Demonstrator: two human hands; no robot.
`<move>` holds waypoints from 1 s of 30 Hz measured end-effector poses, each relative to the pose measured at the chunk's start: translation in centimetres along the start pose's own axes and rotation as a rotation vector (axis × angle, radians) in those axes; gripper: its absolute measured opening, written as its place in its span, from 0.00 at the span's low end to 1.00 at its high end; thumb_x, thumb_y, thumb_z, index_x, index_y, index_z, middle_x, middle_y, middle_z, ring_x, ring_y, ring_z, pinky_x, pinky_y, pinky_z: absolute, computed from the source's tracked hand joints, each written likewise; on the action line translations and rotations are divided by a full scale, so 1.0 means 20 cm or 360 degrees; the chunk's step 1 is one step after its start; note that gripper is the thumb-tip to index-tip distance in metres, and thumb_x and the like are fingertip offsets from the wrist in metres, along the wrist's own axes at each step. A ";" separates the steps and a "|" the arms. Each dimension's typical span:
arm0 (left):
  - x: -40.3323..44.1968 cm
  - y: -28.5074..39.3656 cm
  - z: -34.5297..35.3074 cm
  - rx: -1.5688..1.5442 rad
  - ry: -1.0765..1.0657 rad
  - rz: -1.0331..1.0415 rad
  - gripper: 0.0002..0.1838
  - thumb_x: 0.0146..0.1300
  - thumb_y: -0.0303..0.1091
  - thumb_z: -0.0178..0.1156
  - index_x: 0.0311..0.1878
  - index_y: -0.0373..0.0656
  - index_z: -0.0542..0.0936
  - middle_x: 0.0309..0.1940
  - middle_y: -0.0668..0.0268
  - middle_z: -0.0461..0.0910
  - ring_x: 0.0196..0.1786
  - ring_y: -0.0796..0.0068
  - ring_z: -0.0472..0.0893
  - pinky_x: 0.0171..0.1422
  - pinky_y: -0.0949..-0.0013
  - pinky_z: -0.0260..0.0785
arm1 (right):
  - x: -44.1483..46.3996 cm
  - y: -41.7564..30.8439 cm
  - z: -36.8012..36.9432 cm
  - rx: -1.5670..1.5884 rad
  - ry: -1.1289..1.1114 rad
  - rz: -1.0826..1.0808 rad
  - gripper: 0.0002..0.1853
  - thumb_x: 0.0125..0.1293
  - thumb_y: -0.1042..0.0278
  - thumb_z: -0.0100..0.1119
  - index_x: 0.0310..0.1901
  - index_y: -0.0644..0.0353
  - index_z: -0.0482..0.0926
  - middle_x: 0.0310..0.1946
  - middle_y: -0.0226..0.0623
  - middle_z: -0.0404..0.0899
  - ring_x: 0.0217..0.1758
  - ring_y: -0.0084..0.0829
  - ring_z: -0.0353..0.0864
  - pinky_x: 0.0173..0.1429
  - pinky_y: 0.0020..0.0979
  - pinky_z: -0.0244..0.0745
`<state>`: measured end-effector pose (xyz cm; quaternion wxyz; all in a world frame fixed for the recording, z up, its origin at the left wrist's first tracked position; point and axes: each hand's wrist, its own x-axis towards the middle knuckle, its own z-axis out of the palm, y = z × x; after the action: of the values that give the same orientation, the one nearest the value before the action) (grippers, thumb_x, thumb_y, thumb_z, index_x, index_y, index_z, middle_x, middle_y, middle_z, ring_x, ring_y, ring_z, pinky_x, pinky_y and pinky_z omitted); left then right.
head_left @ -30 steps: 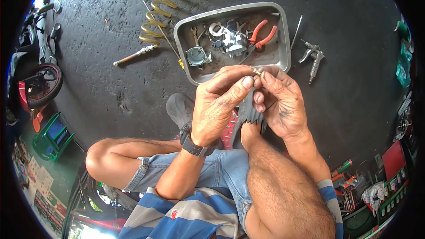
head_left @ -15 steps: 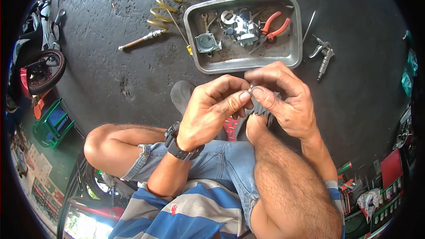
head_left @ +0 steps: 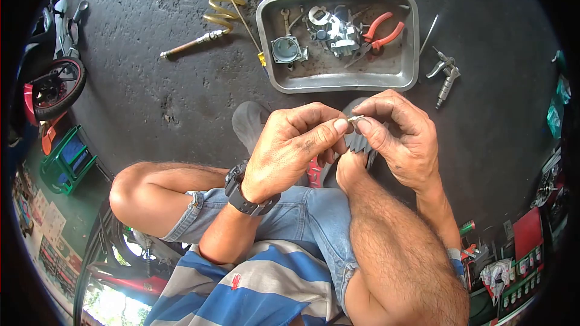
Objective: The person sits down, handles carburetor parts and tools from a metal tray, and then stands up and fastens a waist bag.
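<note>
My left hand (head_left: 296, 145) pinches a small, slim, light-coloured metal part (head_left: 356, 119) between thumb and fingers. From the other side, the thumb and forefinger of my right hand (head_left: 402, 139) close on the part's free end. Its exact kind is too small to make out. Beyond both hands sits a metal tray (head_left: 344, 84). Inside it lie a carburetor body (head_left: 338, 33), a round-mouthed carburetor bowl (head_left: 286, 50), red-handled pliers (head_left: 385, 33) and a wrench (head_left: 286, 18).
An air blow gun (head_left: 446, 77) and a thin rod (head_left: 429, 33) lie right of the tray. To its left are a coiled yellow hose (head_left: 226, 3) and a yellow-handled screwdriver (head_left: 261, 59). A motorcycle wheel (head_left: 60, 87) and green stool (head_left: 66, 163) stand far left.
My right hand has shifted slightly right, away from my left fingertips, and more of the small part shows between them. The tray appears slightly higher and further right in view.
</note>
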<state>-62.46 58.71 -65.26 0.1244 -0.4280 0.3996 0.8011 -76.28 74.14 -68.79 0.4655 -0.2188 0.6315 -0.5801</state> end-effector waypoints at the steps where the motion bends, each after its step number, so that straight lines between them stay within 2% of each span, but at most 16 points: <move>1: 0.00 0.00 0.00 -0.0004 -0.0016 -0.0023 0.12 0.73 0.33 0.64 0.49 0.32 0.85 0.32 0.64 0.85 0.33 0.81 0.81 0.38 0.75 0.75 | 0.00 0.00 0.00 -0.0038 -0.0015 -0.0008 0.07 0.65 0.78 0.67 0.44 0.68 0.84 0.37 0.38 0.84 0.41 0.28 0.83 0.48 0.30 0.77; 6: 0.01 -0.02 0.00 0.0125 0.0031 0.0020 0.11 0.72 0.33 0.65 0.48 0.33 0.85 0.32 0.65 0.85 0.33 0.83 0.80 0.37 0.76 0.74 | 0.02 0.00 -0.02 -0.0261 -0.0097 -0.0110 0.07 0.64 0.78 0.67 0.43 0.68 0.84 0.36 0.39 0.84 0.40 0.29 0.83 0.46 0.31 0.77; 12: 0.05 -0.10 0.01 0.0370 0.0147 0.0200 0.09 0.69 0.29 0.68 0.47 0.34 0.85 0.34 0.68 0.86 0.35 0.86 0.79 0.39 0.78 0.72 | 0.00 0.06 -0.03 -0.0261 -0.0104 -0.0056 0.07 0.64 0.78 0.67 0.43 0.68 0.83 0.35 0.38 0.83 0.37 0.28 0.82 0.42 0.31 0.77; 15: 0.12 -0.16 0.00 0.0501 0.0224 0.0230 0.07 0.68 0.27 0.68 0.45 0.34 0.85 0.34 0.70 0.84 0.35 0.87 0.76 0.38 0.78 0.70 | -0.01 0.08 -0.01 -0.0230 0.0002 0.0176 0.09 0.65 0.74 0.69 0.45 0.67 0.84 0.37 0.37 0.83 0.40 0.25 0.82 0.44 0.29 0.78; 17: 0.19 -0.19 0.00 0.0513 0.0336 0.0274 0.07 0.68 0.28 0.68 0.44 0.34 0.85 0.30 0.72 0.82 0.32 0.87 0.74 0.35 0.77 0.67 | -0.01 0.14 -0.02 -0.0240 0.0090 0.0275 0.12 0.66 0.71 0.70 0.47 0.67 0.83 0.39 0.36 0.84 0.42 0.24 0.83 0.45 0.29 0.78; 21: 0.38 -0.25 0.00 0.0669 0.0625 0.0435 0.10 0.68 0.32 0.67 0.43 0.32 0.86 0.25 0.71 0.80 0.29 0.87 0.73 0.33 0.76 0.67 | -0.06 0.25 -0.07 -0.0277 0.0243 0.0436 0.10 0.68 0.71 0.68 0.46 0.67 0.83 0.38 0.33 0.84 0.38 0.21 0.82 0.42 0.26 0.78; 22: 0.42 -0.25 0.00 0.0748 0.0694 0.0441 0.11 0.68 0.32 0.67 0.43 0.31 0.86 0.24 0.70 0.81 0.28 0.87 0.73 0.33 0.76 0.67 | -0.08 0.27 -0.08 -0.0307 0.0272 0.0495 0.10 0.68 0.71 0.68 0.46 0.67 0.83 0.38 0.34 0.84 0.37 0.22 0.82 0.42 0.28 0.78; 23: 0.45 -0.25 -0.01 0.0910 0.0748 0.0423 0.13 0.67 0.34 0.67 0.46 0.33 0.87 0.26 0.64 0.85 0.29 0.81 0.79 0.36 0.72 0.71 | -0.10 0.29 -0.10 -0.0367 0.0281 0.0512 0.10 0.68 0.71 0.68 0.46 0.68 0.83 0.38 0.36 0.84 0.37 0.24 0.82 0.42 0.29 0.79; 26: 0.55 -0.34 -0.10 0.1210 0.0738 0.0422 0.15 0.65 0.36 0.67 0.50 0.35 0.87 0.32 0.55 0.88 0.33 0.71 0.86 0.41 0.67 0.76 | -0.15 0.33 -0.14 -0.0523 0.0297 0.0497 0.11 0.67 0.71 0.67 0.46 0.69 0.83 0.38 0.40 0.84 0.37 0.29 0.84 0.44 0.32 0.80; 27: 0.57 -0.36 -0.13 0.1313 0.0752 0.0358 0.17 0.64 0.37 0.67 0.51 0.37 0.87 0.38 0.49 0.88 0.40 0.60 0.90 0.48 0.63 0.79 | -0.16 0.33 -0.15 -0.0569 0.0299 0.0479 0.11 0.66 0.71 0.67 0.46 0.69 0.83 0.38 0.42 0.84 0.37 0.31 0.85 0.44 0.32 0.80; 30: 0.63 -0.44 -0.21 0.1408 0.0798 0.0307 0.17 0.64 0.36 0.66 0.52 0.37 0.87 0.40 0.48 0.88 0.43 0.57 0.90 0.50 0.62 0.79 | -0.18 0.33 -0.17 -0.0585 0.0309 0.0525 0.11 0.66 0.72 0.67 0.46 0.69 0.83 0.39 0.43 0.84 0.39 0.33 0.86 0.45 0.33 0.80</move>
<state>-62.73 59.49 -81.14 0.1193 -0.4745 0.7552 0.4362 -75.70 80.45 -74.06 0.4434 -0.1372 0.7952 -0.3902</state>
